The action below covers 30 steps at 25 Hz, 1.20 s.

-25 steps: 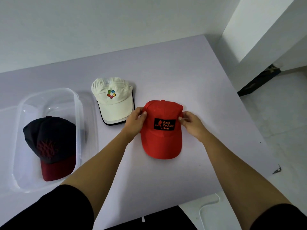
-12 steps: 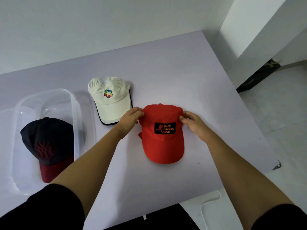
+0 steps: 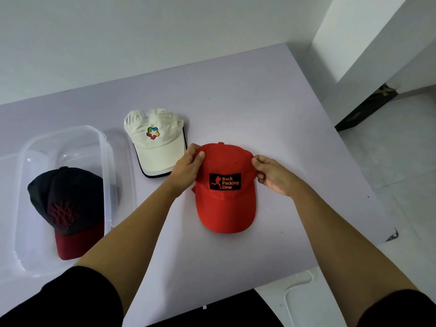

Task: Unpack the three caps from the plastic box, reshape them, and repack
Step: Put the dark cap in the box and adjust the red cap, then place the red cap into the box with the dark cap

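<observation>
The red cap (image 3: 225, 197) lay flat near the middle of the pale bench (image 3: 259, 102), its brim pointing to 6 o'clock. The left hand (image 3: 187, 167) pinched the crown's edge at 9 o'clock, and the right hand (image 3: 271, 174) pinched it at 3 o'clock. The white cap (image 3: 157, 142) sat just beside at 10 o'clock. The dark cap (image 3: 67, 206) rested inside the clear plastic box (image 3: 105, 161), far off at 9 o'clock.

three caps (image 3: 226, 197) (one boxed), one box (image 3: 107, 161)
</observation>
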Motion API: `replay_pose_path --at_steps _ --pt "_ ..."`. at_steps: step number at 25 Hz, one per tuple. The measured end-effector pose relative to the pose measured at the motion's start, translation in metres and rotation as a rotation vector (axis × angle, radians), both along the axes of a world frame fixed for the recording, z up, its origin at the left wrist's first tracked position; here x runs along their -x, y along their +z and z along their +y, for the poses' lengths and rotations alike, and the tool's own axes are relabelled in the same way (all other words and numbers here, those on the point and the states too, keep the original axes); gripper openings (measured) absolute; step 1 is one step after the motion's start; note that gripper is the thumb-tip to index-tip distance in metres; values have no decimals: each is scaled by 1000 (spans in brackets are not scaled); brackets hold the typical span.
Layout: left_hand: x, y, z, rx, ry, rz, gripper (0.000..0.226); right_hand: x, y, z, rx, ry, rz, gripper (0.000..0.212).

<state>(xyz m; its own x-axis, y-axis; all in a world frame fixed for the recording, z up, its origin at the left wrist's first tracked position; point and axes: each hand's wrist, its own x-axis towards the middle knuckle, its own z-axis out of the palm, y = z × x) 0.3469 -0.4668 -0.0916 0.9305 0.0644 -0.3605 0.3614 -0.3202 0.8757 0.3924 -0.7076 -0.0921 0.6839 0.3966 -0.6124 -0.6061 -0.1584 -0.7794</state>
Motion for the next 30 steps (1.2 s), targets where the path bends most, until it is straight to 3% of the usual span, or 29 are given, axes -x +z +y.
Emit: replay_pose_path --at_steps 9,15,23,30 --pt "3 1 0 39 37 -14 19 4 0 6 -209 -156 129 25" --pt "7 1 1 102 142 31 24 7 -2 4 -28 -105 -10 29" --pt "13 2 -4 348 246 398 49 20 1 30 -111 -527 -14 28" --pt "22 2 -2 506 281 501 47 24 4 39 -142 -579 -18 26"
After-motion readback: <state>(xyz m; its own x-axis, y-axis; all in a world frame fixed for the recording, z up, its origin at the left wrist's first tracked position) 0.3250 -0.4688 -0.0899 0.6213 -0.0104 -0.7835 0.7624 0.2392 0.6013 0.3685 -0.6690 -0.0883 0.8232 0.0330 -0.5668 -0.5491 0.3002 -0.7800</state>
